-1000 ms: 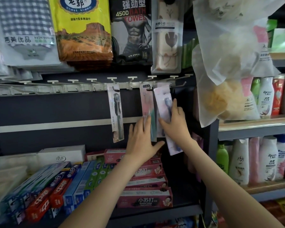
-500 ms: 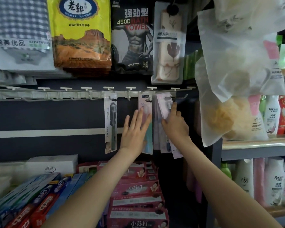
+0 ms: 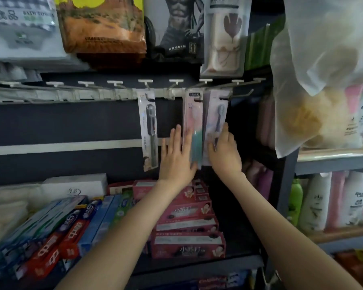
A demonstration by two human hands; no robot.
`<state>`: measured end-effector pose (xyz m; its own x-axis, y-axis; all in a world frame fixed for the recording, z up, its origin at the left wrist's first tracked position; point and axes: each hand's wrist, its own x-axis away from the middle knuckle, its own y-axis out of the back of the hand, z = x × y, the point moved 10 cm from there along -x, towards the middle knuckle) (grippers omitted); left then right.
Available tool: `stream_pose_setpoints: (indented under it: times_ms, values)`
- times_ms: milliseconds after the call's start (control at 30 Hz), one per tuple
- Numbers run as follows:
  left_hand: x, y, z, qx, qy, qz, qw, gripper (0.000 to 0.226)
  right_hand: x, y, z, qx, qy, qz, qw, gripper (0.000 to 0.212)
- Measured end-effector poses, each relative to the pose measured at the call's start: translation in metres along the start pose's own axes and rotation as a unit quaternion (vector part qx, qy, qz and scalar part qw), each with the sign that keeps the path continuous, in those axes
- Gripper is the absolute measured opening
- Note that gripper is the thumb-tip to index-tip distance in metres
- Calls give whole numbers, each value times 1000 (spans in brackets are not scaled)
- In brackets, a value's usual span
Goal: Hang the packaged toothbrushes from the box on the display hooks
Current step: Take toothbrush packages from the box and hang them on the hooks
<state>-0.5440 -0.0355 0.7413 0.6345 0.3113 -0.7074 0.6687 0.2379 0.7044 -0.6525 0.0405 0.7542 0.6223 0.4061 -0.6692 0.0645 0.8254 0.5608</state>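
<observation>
Dark shelf back panel (image 3: 71, 122) is your working plane, with the row of white-tipped wire display hooks (image 3: 144, 81) running across its top, so every pack hangs flat, face out. The big translucent white plastic bag (image 3: 323, 59) crowds the right end, which probably explains why you fill the hooks just left of it. Stacked pink toothpaste cartons (image 3: 189, 229) sit below the hands; I can't pick out the source box anywhere in view. Three packs are up: the grey carded toothbrush pack (image 3: 148, 130) hangs alone, well apart from the other two. The pink-and-teal carded toothbrush pack (image 3: 192, 130) and the pale lilac carded toothbrush pack (image 3: 216, 120) hang side by side, edges touching or overlapping. Your left hand (image 3: 176, 158) is flat, fingers straight and together, pressed against the pink-and-teal pack's left edge. I read that as steadying it so it can't swing into its neighbour. Your right hand (image 3: 225, 152) has its fingers curled onto the lilac pack's lower half, index finger laid up its right edge, steering the card. Its hang slot looks threaded on the hook; seating depth is too small to tell. Judgement: this pack is nearly placed, and the risk is a skewed card snagging the adjacent one.
</observation>
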Motion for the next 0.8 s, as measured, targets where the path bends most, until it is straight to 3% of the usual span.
stream_pose_setpoints:
  times_ms: [100, 167, 333, 500, 567, 667, 800]
  values:
    - [49, 15, 9, 65, 4, -27, 998, 91, 49, 3, 20, -13, 58, -22, 998, 62]
    - [94, 20, 19, 109, 21, -14, 994, 89, 92, -6, 36, -45, 71, 5, 996, 58]
    - [235, 35, 50, 177, 40, 61, 981, 78, 218, -49, 77, -126, 54, 106, 985, 51]
    - [409, 21, 108, 147, 83, 178, 969, 67, 362, -138, 123, -173, 47, 274, 945, 36]
    - [487, -2, 129, 134, 109, 269, 947, 68, 430, -183, 132, -171, 44, 349, 920, 31]
    - [597, -38, 167, 137, 190, 426, 874, 68, 523, -241, 126, -152, 18, 434, 888, 29]
    - [714, -80, 212, 115, 268, 501, 815, 64, 633, -309, 85, -85, -41, 524, 846, 33]
